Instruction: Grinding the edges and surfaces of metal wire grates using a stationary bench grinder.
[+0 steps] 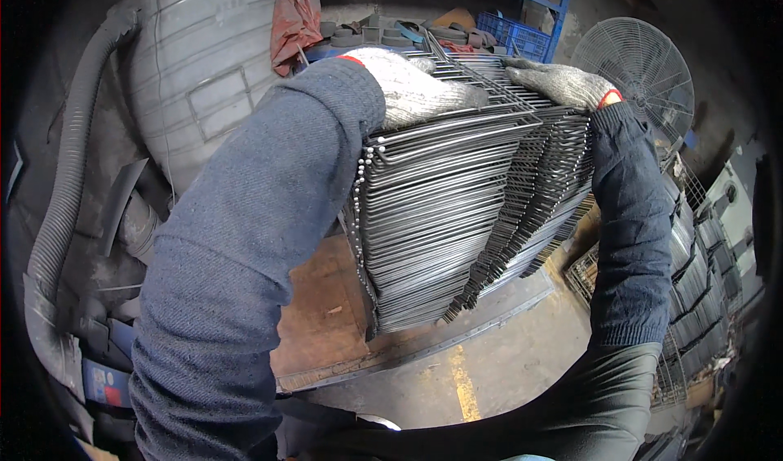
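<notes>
A tall stack of grey metal wire racks (440, 208) with bent wire ends stands in front of me, its layers fanning apart toward the right. My left hand (424, 90), in a white knitted glove, lies across the top of the stack at its left corner with the fingers stretched out to the right. My right hand (563, 82), in a greyer knitted glove, rests on the top right edge, fingers extended inward over the wires. Both hands touch the uppermost rack. Whether any fingers are hooked under its edge is hidden.
Beneath the stack is a brown board (322, 314) with a metal-edged rim. A large fan (636, 74) stands at the far right, and a blue crate (514, 37) at the back. More wire racks (697, 273) are piled on the right. A ribbed hose (73, 143) runs down the left.
</notes>
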Demonstrator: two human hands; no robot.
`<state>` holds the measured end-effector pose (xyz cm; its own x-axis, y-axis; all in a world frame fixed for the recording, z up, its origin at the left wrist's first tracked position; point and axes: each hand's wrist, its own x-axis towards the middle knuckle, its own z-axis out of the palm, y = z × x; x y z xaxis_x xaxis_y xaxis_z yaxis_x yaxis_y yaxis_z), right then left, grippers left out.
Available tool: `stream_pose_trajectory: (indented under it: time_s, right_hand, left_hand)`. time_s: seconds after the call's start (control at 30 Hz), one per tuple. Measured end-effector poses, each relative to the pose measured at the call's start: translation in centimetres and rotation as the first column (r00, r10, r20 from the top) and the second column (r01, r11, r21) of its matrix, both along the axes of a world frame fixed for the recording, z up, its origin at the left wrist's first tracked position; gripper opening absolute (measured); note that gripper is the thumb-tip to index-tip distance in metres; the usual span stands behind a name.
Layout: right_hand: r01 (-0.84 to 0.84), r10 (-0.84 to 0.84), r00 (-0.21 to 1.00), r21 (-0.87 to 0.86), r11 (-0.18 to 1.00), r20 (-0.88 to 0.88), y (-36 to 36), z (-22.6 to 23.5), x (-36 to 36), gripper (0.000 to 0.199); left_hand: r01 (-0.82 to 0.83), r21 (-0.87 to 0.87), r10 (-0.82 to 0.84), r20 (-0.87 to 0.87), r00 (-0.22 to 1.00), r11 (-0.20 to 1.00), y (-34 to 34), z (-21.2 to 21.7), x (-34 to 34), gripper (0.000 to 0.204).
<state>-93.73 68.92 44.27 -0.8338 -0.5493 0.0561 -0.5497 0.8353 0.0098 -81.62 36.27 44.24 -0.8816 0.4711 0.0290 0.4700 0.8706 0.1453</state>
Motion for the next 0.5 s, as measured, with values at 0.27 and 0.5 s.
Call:
stream_pose_trajectory:
  time_s: [0.27,0.5]
  right_hand:
    - [0.050,-0.048,0.998,-0.068,0.996,0.035,-3.1,1.1,1.6,0.080]
    - [0.098,-0.086,0.993,-0.159,0.982,0.078,-2.8,0.6,2.5,0.077]
  left_hand:
    - [0.058,0.603,0.208,-0.362,0.909,0.796,-2.4,-1.5,1.1,0.075]
    - [0.023,0.836,0.600,-0.413,0.685,0.549,-9.9,-9.5,10.1,0.063]
